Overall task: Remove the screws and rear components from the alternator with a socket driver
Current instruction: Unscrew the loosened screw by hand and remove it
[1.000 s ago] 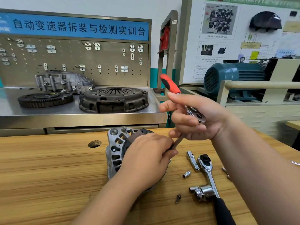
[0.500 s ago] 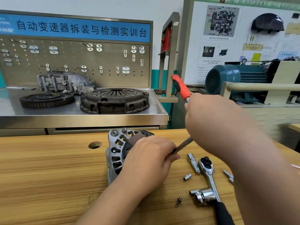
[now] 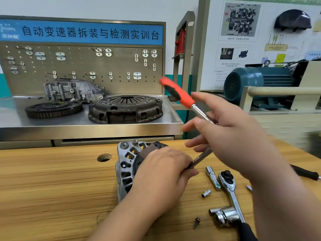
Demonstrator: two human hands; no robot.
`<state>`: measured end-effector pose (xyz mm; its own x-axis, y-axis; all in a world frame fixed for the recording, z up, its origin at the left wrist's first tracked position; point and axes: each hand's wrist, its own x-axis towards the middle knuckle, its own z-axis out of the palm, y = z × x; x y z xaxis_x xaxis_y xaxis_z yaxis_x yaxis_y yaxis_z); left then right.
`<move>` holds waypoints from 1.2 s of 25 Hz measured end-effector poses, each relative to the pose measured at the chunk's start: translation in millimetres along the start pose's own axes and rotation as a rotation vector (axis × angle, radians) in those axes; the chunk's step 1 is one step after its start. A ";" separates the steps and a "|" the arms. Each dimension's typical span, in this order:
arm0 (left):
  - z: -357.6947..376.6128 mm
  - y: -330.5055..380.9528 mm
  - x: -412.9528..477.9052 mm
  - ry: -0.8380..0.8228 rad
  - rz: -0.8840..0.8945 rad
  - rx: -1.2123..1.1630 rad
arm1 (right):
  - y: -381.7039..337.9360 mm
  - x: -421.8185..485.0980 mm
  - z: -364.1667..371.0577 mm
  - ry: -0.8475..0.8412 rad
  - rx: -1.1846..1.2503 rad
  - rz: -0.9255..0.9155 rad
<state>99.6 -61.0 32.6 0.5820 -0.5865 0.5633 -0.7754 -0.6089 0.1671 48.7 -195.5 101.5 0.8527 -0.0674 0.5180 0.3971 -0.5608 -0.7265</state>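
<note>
Fingers of right hand (image 3: 234, 136) have spread loose around the socket driver (image 3: 180, 94), left hand (image 3: 161, 173) still clamped on alternator (image 3: 125, 164).

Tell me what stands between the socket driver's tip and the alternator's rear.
Nothing visible blocks it. The socket driver slants down from the right hand straight into the left hand, which pinches its shaft and covers both the tip and the rear of the alternator, so the contact itself is hidden.
</note>
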 end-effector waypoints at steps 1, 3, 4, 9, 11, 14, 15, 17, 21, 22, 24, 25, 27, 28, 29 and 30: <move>0.8 0.1 0.2 -0.002 -0.002 -0.005 | 3.8 0.5 2.6 0.081 -0.180 0.029; 0.4 -0.3 0.3 -0.008 -0.003 -0.009 | 7.7 -0.3 6.6 0.162 -0.492 -0.009; -0.3 -1.1 0.4 -0.008 0.002 -0.011 | 6.8 -1.1 6.6 0.166 -0.487 -0.075; -8.9 0.9 -4.0 0.028 0.048 0.019 | -6.9 -3.8 -9.8 -0.386 0.055 -0.323; -8.7 2.0 -4.8 0.027 0.063 0.052 | -7.6 -2.9 -13.3 -0.427 0.130 -0.295; -5.0 -0.1 -1.7 -0.057 0.003 -0.034 | 2.2 -0.8 -1.1 -0.109 0.249 -0.093; -4.1 0.0 -0.6 -0.047 0.004 -0.017 | 5.0 -0.1 4.5 0.026 0.231 -0.050; -4.1 2.6 0.3 -0.040 0.004 -0.024 | 7.7 1.7 8.2 0.127 0.205 -0.055; -8.4 1.9 -2.9 0.006 0.000 -0.051 | 5.1 -0.5 -4.3 -0.424 0.472 -0.225; -9.7 1.7 -3.8 -0.007 -0.011 -0.066 | 5.3 -0.5 -7.2 -0.527 0.518 -0.248; -9.7 0.4 -5.5 -0.058 -0.026 -0.087 | 9.5 2.3 -7.5 -0.477 0.568 -0.230; -8.8 -0.1 -5.3 -0.065 -0.025 -0.081 | 12.1 4.2 -5.6 -0.365 0.598 -0.179; -7.5 0.7 -4.2 -0.061 -0.040 -0.062 | 17.0 7.3 0.3 -0.105 0.592 -0.083; -7.5 1.3 -3.5 -0.057 -0.048 -0.062 | 18.6 7.8 3.4 -0.014 0.569 -0.061; -7.7 1.4 -3.2 -0.057 -0.052 -0.070 | 19.4 7.9 6.2 0.026 0.551 -0.058; -7.8 0.8 -3.3 -0.055 -0.053 -0.081 | 20.6 7.8 7.8 0.010 0.550 -0.068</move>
<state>95.2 -55.4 37.1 0.6333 -0.5846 0.5071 -0.7593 -0.5959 0.2613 66.2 -201.1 87.1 0.8168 -0.0556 0.5742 0.5720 -0.0512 -0.8186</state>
